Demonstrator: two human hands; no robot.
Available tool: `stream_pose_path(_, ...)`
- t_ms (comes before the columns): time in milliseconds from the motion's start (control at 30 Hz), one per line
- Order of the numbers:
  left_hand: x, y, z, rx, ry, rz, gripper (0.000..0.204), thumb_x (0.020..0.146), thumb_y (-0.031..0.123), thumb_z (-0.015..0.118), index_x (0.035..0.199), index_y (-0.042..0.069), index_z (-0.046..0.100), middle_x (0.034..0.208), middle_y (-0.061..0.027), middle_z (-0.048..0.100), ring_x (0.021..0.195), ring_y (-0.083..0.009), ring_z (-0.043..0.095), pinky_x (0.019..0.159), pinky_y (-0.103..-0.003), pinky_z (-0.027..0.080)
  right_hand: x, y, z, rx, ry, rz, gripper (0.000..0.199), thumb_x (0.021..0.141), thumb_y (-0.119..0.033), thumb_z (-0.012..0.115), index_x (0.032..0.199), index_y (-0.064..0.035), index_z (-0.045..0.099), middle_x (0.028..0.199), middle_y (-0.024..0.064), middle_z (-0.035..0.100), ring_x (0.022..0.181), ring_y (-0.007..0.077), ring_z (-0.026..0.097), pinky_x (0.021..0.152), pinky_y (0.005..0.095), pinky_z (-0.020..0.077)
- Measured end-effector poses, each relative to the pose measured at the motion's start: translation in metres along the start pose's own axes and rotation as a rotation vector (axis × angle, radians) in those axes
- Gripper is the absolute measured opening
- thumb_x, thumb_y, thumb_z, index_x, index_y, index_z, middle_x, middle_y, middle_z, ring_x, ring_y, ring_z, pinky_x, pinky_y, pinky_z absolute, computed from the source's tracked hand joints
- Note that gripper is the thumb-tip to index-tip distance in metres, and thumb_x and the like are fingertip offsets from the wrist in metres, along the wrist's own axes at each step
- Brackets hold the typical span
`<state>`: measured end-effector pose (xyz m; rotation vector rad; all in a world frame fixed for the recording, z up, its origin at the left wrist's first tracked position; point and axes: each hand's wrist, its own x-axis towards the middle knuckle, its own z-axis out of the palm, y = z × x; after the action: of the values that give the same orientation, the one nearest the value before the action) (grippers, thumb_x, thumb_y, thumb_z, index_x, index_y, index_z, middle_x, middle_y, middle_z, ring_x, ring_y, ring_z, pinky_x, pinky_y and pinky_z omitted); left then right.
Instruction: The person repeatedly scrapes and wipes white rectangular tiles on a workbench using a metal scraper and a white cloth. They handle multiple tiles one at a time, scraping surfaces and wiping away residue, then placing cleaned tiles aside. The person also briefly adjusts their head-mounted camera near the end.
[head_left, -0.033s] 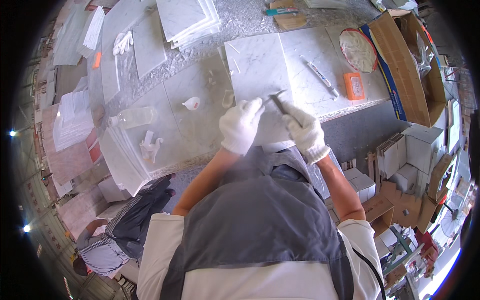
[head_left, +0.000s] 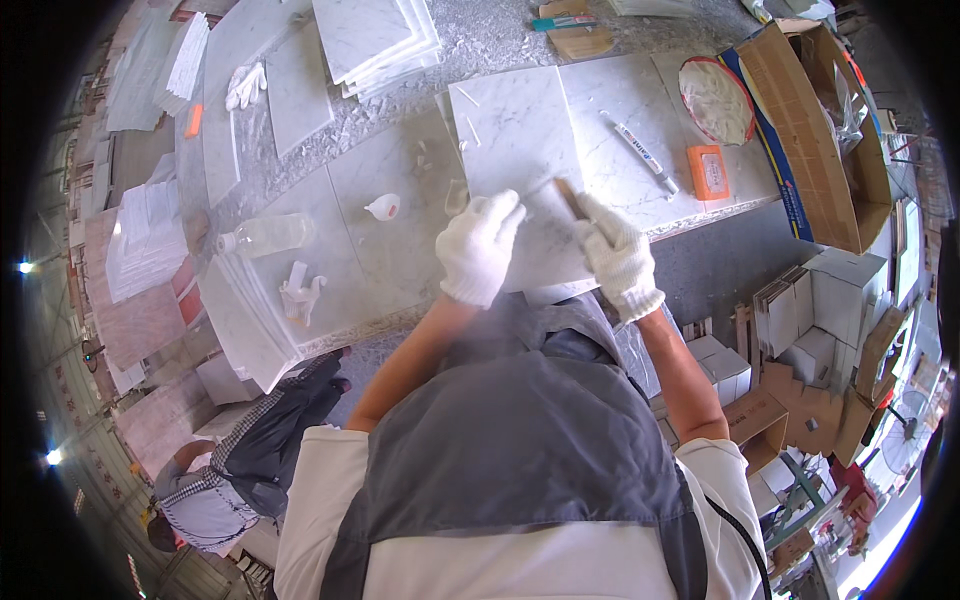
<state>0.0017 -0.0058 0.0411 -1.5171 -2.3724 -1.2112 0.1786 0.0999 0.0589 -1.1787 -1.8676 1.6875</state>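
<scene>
A worker in white cotton gloves bends over a white marble tile (head_left: 520, 150) on a stone workbench (head_left: 380, 250). The right hand (head_left: 618, 255) is closed around a thin brown stick-like tool (head_left: 570, 196), whose upper end angles up and to the left from the fist, its tip resting on the tile's surface. The left hand (head_left: 480, 248) lies flat beside it, fingers together and pressed palm-down on the tile's near edge, gripping nothing. The tile sits directly under both hands and runs away from them toward the far side of the bench.

Just left of the left hand stand a small clear cup (head_left: 456, 196) and, beyond it, a small white squeeze bottle (head_left: 384, 207); farther left a clear plastic bottle (head_left: 265, 235) lies on its side. Up and to the right of the right hand lies a white marker pen (head_left: 640, 152), then an orange rectangular block (head_left: 709, 171) and a round red-rimmed dish (head_left: 716, 100). Past these, an open cardboard box (head_left: 800, 130) stands at the bench's end. Well above the left hand rests a stack of marble tiles (head_left: 375, 40), with a spare pair of white gloves (head_left: 245, 85) to its left. Below and far left of the hands, another person (head_left: 230, 470) in a checked shirt crouches by the bench.
</scene>
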Motion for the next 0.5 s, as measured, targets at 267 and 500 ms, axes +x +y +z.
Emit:
stream_pose_path(267, 0.013, 0.031, -0.013, 0.03, -0.075, 0.278, 0.023, 0.081, 0.017, 0.08, 0.102, 0.012, 0.073, 0.08, -0.0068, 0.069, 0.066, -0.0269, 0.066, 0.059, -0.037, 0.053, 0.009, -0.026, -0.006, 0.299, 0.076, 0.193, 0.065, 0.101, -0.018, 0.059, 0.157, -0.0048, 0.03, 0.078, -0.0011, 0.056, 0.058, 0.0029, 0.047, 0.048, 0.0194, 0.0403)
stream_pose_path(500, 0.036, 0.028, -0.019, 0.108, -0.074, 0.214, 0.023, 0.082, 0.018, 0.08, 0.104, 0.015, 0.073, 0.08, -0.0053, 0.068, 0.065, -0.026, 0.065, 0.058, -0.038, 0.052, 0.007, -0.038, -0.008, 0.344, 0.074, 0.242, 0.067, 0.1, -0.021, 0.061, 0.157, -0.004, 0.03, 0.077, -0.0014, 0.055, 0.059, 0.0039, 0.048, 0.05, 0.0194, 0.0405)
